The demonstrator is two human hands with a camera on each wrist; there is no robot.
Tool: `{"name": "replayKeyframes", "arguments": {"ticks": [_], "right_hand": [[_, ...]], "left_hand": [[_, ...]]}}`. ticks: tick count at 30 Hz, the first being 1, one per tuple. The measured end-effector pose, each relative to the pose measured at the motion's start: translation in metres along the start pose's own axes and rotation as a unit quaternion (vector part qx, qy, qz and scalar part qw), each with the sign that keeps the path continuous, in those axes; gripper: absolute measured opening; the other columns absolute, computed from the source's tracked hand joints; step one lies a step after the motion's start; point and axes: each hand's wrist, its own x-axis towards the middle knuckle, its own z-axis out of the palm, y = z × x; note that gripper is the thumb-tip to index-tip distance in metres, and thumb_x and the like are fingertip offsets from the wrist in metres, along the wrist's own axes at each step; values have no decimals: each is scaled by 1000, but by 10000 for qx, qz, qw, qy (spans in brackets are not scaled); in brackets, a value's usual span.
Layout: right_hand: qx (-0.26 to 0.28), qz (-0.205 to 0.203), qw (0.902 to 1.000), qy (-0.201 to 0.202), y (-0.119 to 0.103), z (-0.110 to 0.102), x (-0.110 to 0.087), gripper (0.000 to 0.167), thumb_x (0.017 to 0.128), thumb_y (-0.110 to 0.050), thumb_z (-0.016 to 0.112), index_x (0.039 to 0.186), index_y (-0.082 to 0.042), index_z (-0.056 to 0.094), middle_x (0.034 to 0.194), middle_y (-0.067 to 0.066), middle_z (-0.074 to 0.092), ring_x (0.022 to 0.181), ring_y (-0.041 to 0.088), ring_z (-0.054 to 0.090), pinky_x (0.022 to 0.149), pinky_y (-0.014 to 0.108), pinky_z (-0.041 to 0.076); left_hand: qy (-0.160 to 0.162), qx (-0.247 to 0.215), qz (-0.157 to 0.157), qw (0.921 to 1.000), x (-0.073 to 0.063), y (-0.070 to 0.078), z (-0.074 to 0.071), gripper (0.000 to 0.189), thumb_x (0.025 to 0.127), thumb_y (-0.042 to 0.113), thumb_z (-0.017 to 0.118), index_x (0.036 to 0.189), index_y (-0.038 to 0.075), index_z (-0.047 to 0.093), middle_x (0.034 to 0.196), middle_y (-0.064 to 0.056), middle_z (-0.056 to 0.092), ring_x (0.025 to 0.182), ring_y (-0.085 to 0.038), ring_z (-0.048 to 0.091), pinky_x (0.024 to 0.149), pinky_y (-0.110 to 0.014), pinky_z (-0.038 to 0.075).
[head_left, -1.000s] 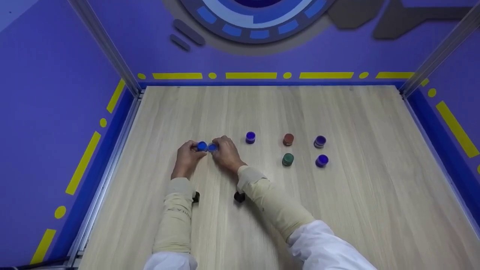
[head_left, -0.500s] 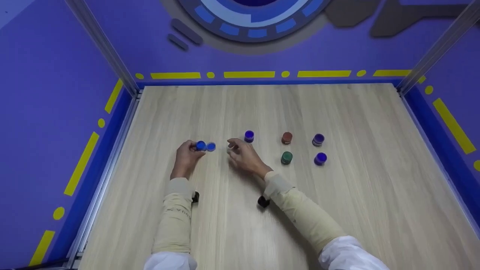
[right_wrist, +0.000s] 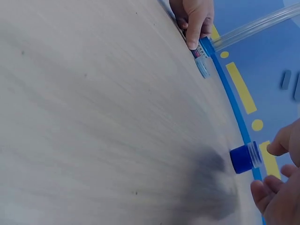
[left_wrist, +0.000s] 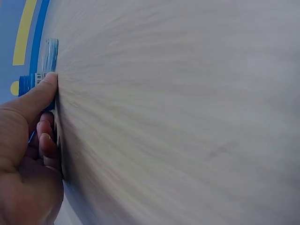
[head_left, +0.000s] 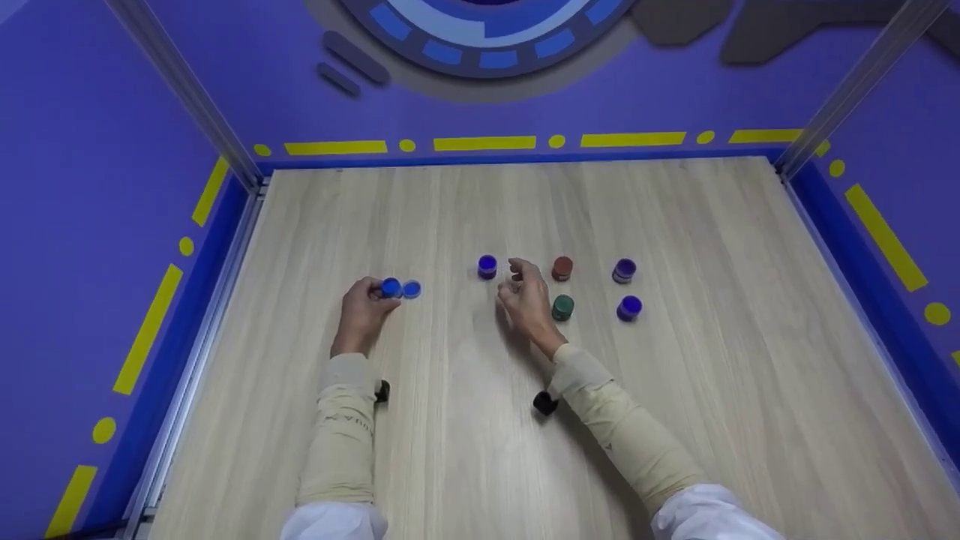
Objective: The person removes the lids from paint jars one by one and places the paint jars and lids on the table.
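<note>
My left hand [head_left: 362,311] pinches a small blue paint jar [head_left: 391,286] between thumb and fingers, on the left half of the tabletop. Against the jar's right side sits a round lid [head_left: 412,289], clear-rimmed in the left wrist view [left_wrist: 50,54]. My right hand [head_left: 527,304] hovers with spread, loosely bent fingers and nothing visible between them. Just left of it stands a capped violet-blue paint jar [head_left: 487,267]; the right wrist view shows thumb and fingers apart around that jar [right_wrist: 242,158], with no clear contact.
To the right of my right hand stand a red-brown jar [head_left: 562,268], a green jar [head_left: 562,307], a dark purple jar [head_left: 624,271] and another violet-blue jar [head_left: 629,308]. Blue panels [head_left: 480,112] border the wooden tabletop [head_left: 450,420] at the back and sides.
My right hand has let go of the lid beside the blue jar and moved right, past the nearest violet-blue jar. The left hand keeps its hold. The head view has shifted slightly.
</note>
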Motion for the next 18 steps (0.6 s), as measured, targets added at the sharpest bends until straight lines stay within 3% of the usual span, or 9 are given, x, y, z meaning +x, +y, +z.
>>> {"name": "replayKeyframes", "arguments": {"ticks": [8,18], "right_hand": [[-196,407,9989,-80,5,11,17,63,88,3,68,146,7,44,138,24,52,127,35,51,108,45,41],[-582,265,9974,-326,10,22,37,65,88,-1,73,146,7,46,137,25,53,131,36,49,113,45,37]], "left_hand": [[-69,-106,-69,9999,-2,-1,-2,35,94,5,75,123,-3,59,110,-12,58,99,-23,54,86,-33,45],[-139,-234,-117,9996,-3,-1,-3,37,95,6,73,127,-2,57,113,-12,54,101,-23,52,86,-34,46]]}}
